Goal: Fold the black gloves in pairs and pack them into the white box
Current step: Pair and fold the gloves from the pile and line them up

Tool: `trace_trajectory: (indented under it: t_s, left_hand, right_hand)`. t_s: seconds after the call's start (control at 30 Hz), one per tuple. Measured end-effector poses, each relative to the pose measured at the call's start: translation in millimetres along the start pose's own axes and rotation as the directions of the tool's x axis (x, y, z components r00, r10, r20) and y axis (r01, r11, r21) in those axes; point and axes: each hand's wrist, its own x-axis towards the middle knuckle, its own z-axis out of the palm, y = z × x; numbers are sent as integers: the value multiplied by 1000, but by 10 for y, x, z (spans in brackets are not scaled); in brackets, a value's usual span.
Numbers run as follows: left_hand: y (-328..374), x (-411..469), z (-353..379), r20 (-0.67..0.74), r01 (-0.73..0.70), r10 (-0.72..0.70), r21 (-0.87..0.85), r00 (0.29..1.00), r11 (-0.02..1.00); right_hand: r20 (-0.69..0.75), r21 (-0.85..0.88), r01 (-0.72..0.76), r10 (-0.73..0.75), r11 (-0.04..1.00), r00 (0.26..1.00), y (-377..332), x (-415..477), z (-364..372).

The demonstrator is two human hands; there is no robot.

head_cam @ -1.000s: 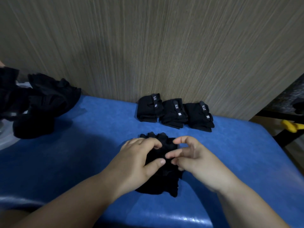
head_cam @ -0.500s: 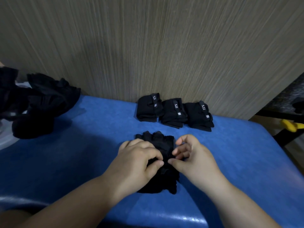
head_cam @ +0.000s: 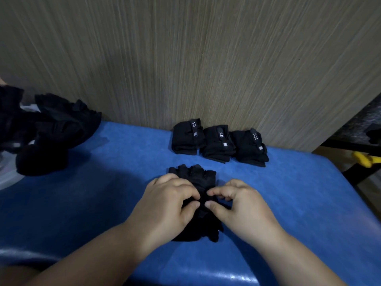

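Left hand (head_cam: 165,203) and right hand (head_cam: 245,205) were both on the black glove pair (head_cam: 195,176) at the centre of the blue table (head_cam: 103,193). The left hand's fingers were curled, with the thumb closed toward them, pinching the fabric at the middle of the pair. The right hand pinched the same fold from the opposite side, thumb against forefinger, with its other fingers curled behind. The fingertips of the two hands nearly met over the glove.

The pair lay flat on the table. Its short finger ends pointed away from the person and showed beyond the hands. The cuff end lay toward the person and was partly covered by both palms.

Three folded pairs stood in a row near the wood-grain wall panel (head_cam: 206,58), beyond the hands. These were the left bundle (head_cam: 186,139), the middle bundle (head_cam: 217,144) and the right bundle (head_cam: 250,148). They touched side to side, and each was wrapped by a strap with white lettering.

A loose heap of black gloves (head_cam: 57,129) lay at the far left of the table, well apart from the hands. A whitish surface (head_cam: 6,178) showed under it at the frame edge. Whether this was the white box could not be determined.

A yellow object (head_cam: 365,159) lay off the table at the right edge; it could not be identified.
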Motion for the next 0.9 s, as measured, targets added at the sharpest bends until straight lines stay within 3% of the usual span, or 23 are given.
trace_trajectory:
  t_s: [0.2, 0.33, 0.43, 0.57, 0.67, 0.77, 0.9]
  left_hand:
    - [-16, 8, -7, -37, 10, -10, -5, 999, 1000]
    - [-7, 39, 31, -46, 60, -60, -14, 997, 998]
    - [-6, 49, 44, -44, 82, -83, -6, 996, 997]
    - [-22, 37, 50, -27, 106, -105, 44, 994, 993]
    - [27, 36, 31, 97, 116, -123, 80, 988, 990]
    - [37, 28, 10, 267, 99, -163, 237, 950, 966]
    - [80, 17, -36, 361, 127, -251, 335, 898, 934]
  right_hand:
    - [-81, 40, 4, -1, 999, 997, 57, 21, -45]
    - [-192, 34, 155, -146, 987, 971, 40, 33, -3]
    - [5, -55, 181, -181, 982, 983, -46, 7, 91]
    - [225, -284, 155, -92, 946, 970, -67, -41, 158]
    - [258, -321, 143, -59, 936, 964, -82, -56, 141]
    - [266, -339, 144, -53, 930, 963, -85, -68, 146]
    - [262, -342, 112, -20, 933, 965, -112, -75, 155]
